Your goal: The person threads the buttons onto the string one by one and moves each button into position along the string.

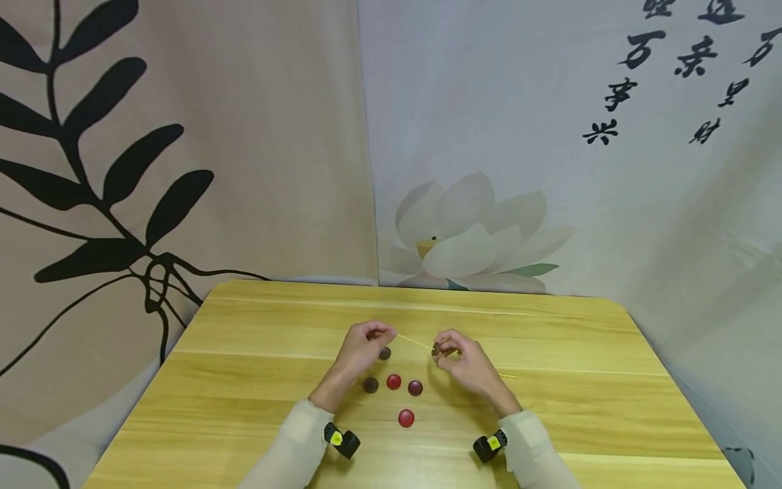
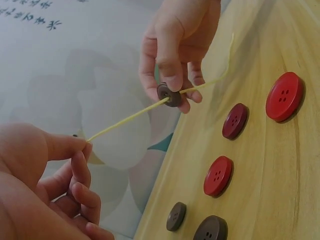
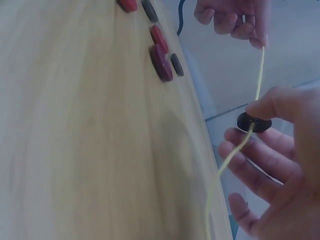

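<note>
A dark brown button (image 2: 168,95) is threaded on a yellow string (image 2: 129,118). My right hand (image 1: 466,360) pinches this button between thumb and fingers, above the table. The string's other stretch trails from the button past the right hand, as the right wrist view shows. My left hand (image 1: 363,348) pinches one end of the string between thumb and forefinger, and the string runs taut between the hands. Below the left hand lies another dark brown button (image 1: 385,353). Between the forearms rest a red button (image 1: 394,382), a maroon button (image 1: 415,388) and a second dark brown button (image 1: 370,385).
Nearer the front edge lies one more red button (image 1: 406,418). Everything sits on a yellow wooden table (image 1: 586,380). Behind it hangs a pale curtain (image 1: 293,136) with leaf, flower and character prints.
</note>
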